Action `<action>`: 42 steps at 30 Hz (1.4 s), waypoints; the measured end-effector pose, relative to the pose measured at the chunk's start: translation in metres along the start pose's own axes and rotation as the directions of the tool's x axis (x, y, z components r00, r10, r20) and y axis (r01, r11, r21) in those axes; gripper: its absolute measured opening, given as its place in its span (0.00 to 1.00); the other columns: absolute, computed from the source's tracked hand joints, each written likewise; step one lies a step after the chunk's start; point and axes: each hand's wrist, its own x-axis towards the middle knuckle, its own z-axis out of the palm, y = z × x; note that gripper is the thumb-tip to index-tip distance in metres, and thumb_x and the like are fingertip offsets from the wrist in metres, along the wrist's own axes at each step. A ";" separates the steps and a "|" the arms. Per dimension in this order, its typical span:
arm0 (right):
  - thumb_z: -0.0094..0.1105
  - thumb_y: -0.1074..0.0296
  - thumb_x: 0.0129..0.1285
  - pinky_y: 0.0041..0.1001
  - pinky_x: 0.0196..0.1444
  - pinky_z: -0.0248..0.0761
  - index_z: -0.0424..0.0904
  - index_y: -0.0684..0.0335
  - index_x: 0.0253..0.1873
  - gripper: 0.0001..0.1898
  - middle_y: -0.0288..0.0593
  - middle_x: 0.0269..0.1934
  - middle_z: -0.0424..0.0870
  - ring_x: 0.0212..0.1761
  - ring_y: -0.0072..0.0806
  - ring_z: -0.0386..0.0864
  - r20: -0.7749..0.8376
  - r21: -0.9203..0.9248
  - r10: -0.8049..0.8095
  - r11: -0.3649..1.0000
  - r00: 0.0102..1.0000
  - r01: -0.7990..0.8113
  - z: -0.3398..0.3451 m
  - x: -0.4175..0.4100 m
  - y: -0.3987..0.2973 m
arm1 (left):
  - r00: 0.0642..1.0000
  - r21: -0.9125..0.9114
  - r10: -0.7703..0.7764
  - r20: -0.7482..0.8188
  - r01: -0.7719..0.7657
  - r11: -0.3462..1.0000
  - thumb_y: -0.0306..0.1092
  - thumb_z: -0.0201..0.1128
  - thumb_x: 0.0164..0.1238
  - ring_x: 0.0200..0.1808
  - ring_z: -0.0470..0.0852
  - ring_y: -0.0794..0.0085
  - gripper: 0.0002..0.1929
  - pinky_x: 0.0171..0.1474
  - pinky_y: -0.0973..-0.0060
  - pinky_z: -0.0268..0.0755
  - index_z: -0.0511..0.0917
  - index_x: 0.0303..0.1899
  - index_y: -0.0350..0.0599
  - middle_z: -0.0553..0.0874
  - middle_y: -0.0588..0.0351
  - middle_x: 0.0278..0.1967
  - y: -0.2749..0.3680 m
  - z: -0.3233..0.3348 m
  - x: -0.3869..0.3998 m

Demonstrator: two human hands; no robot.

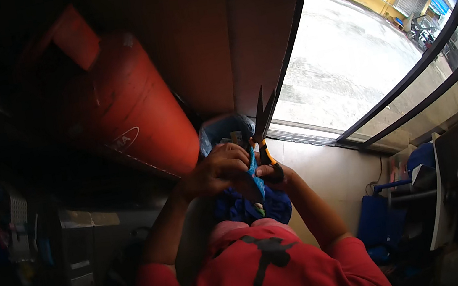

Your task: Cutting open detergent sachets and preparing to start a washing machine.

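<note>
My left hand (220, 171) has its fingers bent at the top edge of a small blue plastic packet (256, 177), pinching it. Scissors (264, 130) with orange and black handles are held in my right hand (276, 173), their blades parted and pointing away from me. The right thumb also presses on the packet's side. Below the hands, dark blue fabric (279, 204) lies near my knees, with a small green and white item (260, 210) at the packet's lower end. Just beyond my left hand stands a bin lined with clear plastic (209, 132), holding some waste.
A large red gas cylinder (132, 100) stands at the left, close to the bin. A brown panel (200, 44) rises behind it. An open doorway (322, 52) at the right gives onto bright pavement. Shelving (435, 195) with blue items stands at the lower right.
</note>
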 end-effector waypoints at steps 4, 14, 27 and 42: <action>0.62 0.69 0.46 0.23 0.49 0.66 0.63 0.66 0.52 0.27 0.41 0.41 0.73 0.43 0.26 0.73 0.014 -0.030 -0.084 0.996 0.996 0.085 0.005 0.008 0.010 | 0.978 -0.105 -0.075 -0.192 0.056 0.993 0.20 0.61 0.46 0.57 0.63 0.63 0.09 0.58 0.64 0.55 0.75 0.30 0.46 0.72 0.55 0.43 -0.009 0.013 -0.007; 0.59 0.71 0.48 0.22 0.44 0.65 0.63 0.63 0.43 0.18 0.38 0.35 0.71 0.38 0.23 0.72 -0.375 -0.432 -0.292 0.895 0.880 0.113 0.046 0.007 0.010 | 0.752 -0.509 -0.292 -0.592 -0.068 0.858 0.22 0.52 0.59 0.58 0.65 0.66 0.11 0.61 0.70 0.53 0.69 0.43 0.48 0.68 0.54 0.53 -0.026 0.040 -0.020; 0.62 0.75 0.51 0.21 0.37 0.67 0.64 0.60 0.37 0.14 0.33 0.30 0.70 0.32 0.20 0.71 -0.462 -0.590 -0.606 0.755 0.648 0.286 0.045 0.008 0.011 | 0.464 -0.666 -0.627 -0.626 0.100 0.739 0.26 0.53 0.61 0.41 0.73 0.81 0.07 0.48 0.81 0.64 0.71 0.41 0.44 0.76 0.62 0.37 -0.045 0.080 -0.022; 0.58 0.79 0.53 0.20 0.37 0.64 0.66 0.60 0.35 0.10 0.34 0.31 0.71 0.34 0.19 0.70 -0.472 -0.553 -0.737 0.675 0.483 0.489 0.042 0.017 0.020 | 0.451 -0.639 -0.581 -0.678 0.030 0.769 0.27 0.56 0.61 0.39 0.75 0.80 0.08 0.46 0.83 0.67 0.73 0.42 0.41 0.77 0.60 0.37 -0.051 0.087 -0.001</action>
